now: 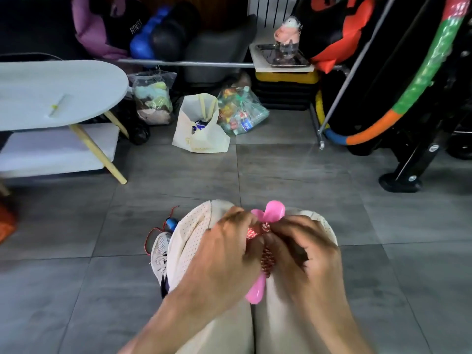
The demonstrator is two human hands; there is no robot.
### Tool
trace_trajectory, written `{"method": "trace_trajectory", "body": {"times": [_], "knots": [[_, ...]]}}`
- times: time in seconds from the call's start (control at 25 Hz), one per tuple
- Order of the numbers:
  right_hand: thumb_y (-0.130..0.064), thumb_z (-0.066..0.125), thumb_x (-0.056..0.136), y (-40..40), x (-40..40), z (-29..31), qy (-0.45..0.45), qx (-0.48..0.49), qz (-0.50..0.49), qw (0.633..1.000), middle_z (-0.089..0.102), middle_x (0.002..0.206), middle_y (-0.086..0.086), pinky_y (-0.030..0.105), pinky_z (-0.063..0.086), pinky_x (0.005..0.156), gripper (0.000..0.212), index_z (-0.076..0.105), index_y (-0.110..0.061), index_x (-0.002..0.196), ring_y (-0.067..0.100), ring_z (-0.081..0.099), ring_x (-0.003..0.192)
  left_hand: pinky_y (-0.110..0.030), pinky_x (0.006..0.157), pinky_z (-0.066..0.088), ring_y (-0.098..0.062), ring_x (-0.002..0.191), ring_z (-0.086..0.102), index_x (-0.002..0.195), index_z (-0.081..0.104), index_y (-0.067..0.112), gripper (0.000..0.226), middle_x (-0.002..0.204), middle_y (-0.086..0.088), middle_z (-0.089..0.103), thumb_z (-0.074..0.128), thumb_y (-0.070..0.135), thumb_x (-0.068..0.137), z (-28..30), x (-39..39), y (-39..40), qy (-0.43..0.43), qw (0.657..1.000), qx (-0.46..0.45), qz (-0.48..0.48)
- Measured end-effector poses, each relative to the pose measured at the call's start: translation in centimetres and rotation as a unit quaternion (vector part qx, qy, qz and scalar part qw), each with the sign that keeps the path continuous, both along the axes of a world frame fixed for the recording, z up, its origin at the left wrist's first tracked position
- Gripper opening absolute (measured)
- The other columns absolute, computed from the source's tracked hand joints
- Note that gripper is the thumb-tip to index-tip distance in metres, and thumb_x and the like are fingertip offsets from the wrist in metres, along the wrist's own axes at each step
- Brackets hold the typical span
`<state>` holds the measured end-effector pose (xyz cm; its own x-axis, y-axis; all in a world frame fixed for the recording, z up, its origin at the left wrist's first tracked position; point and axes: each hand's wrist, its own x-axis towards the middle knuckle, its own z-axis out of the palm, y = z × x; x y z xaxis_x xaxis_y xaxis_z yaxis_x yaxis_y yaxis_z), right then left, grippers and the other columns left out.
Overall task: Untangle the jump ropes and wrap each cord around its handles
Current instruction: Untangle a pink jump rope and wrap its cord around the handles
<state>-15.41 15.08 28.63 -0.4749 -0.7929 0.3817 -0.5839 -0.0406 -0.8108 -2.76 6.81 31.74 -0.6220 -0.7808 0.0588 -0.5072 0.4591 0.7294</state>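
A jump rope with pink handles (273,213) is held over my knees, its red-and-white cord (266,259) wound in coils round the handles. My left hand (222,251) grips the wound bundle from the left, fingers curled at the cord near the top. My right hand (304,249) pinches the cord at the top of the coils from the right. One pink handle end (255,293) sticks out below my hands. A second rope lies on the floor by my left shoe: a blue handle (171,224) with a red cord (155,233) trailing from it.
Grey tiled floor (281,169) stretches ahead. A white low table (51,93) stands at the left. A cream bag (201,126) and filled plastic bags (241,111) sit at the back. Black exercise equipment and a coloured hoop (408,98) stand at the right.
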Motion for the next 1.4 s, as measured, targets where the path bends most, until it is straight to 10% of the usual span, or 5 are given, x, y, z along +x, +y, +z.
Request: {"method": "trace_trajectory", "body": {"times": [0.2, 0.44, 0.8, 1.2, 1.4], "knots": [[-0.02, 0.068, 0.088, -0.4, -0.5, 0.5, 0.006, 0.007, 0.016, 1.0, 0.067, 0.096, -0.012, 0.029, 0.048, 0.08, 0.012, 0.077, -0.022, 0.095, 0.012, 0.065, 0.095, -0.043, 0.065, 0.058, -0.013, 0.067, 0.069, 0.082, 0.071, 0.03, 0.01, 0.075, 0.006, 0.07, 0.065, 0.024, 0.077, 0.8, 0.4, -3.8, 0.01, 0.984, 0.157, -0.085], [-0.012, 0.072, 0.084, -0.8, -0.7, 0.1, -0.1, -0.007, 0.016, 0.995, 0.073, 0.092, -0.006, 0.042, 0.054, 0.075, 0.011, 0.076, -0.015, 0.093, 0.019, 0.07, 0.09, -0.036, 0.064, 0.049, -0.01, 0.072, 0.058, 0.084, 0.065, 0.025, 0.01, 0.08, 0.012, 0.063, 0.055, 0.029, 0.083, -0.6, 0.5, -3.2, 0.012, 0.992, -0.075, -0.101], [-0.004, 0.062, 0.085, -0.9, -1.9, 1.5, 0.085, 0.082, 0.089, 0.989, 0.056, 0.092, -0.018, 0.019, 0.043, 0.071, 0.023, 0.074, -0.021, 0.094, 0.004, 0.059, 0.082, -0.031, 0.079, 0.047, -0.027, 0.088, 0.055, 0.1, 0.062, 0.006, 0.011, 0.106, -0.008, 0.059, 0.061, 0.007, 0.089, -4.0, 0.2, -2.3, 0.006, 0.938, -0.319, -0.133], [-0.015, 0.069, 0.086, -0.6, -1.7, 0.8, 0.018, 0.049, 0.072, 0.996, 0.062, 0.093, -0.01, 0.013, 0.045, 0.077, 0.018, 0.076, -0.021, 0.101, 0.006, 0.062, 0.09, -0.006, 0.074, 0.037, -0.001, 0.08, 0.053, 0.094, 0.058, 0.022, 0.029, 0.088, 0.015, 0.057, 0.07, -0.001, 0.081, -2.8, -0.1, -3.1, 0.153, 0.982, -0.082, -0.08], [-0.013, 0.069, 0.087, -0.2, -1.0, 0.1, 0.072, 0.023, 0.006, 0.997, 0.061, 0.09, -0.01, 0.013, 0.047, 0.073, 0.013, 0.074, -0.016, 0.098, -0.001, 0.058, 0.085, -0.034, 0.07, 0.05, -0.014, 0.08, 0.058, 0.086, 0.049, 0.033, 0.033, 0.088, 0.001, 0.056, 0.067, 0.005, 0.083, -2.0, -0.4, -4.4, 0.143, 0.977, -0.041, -0.154]]}}
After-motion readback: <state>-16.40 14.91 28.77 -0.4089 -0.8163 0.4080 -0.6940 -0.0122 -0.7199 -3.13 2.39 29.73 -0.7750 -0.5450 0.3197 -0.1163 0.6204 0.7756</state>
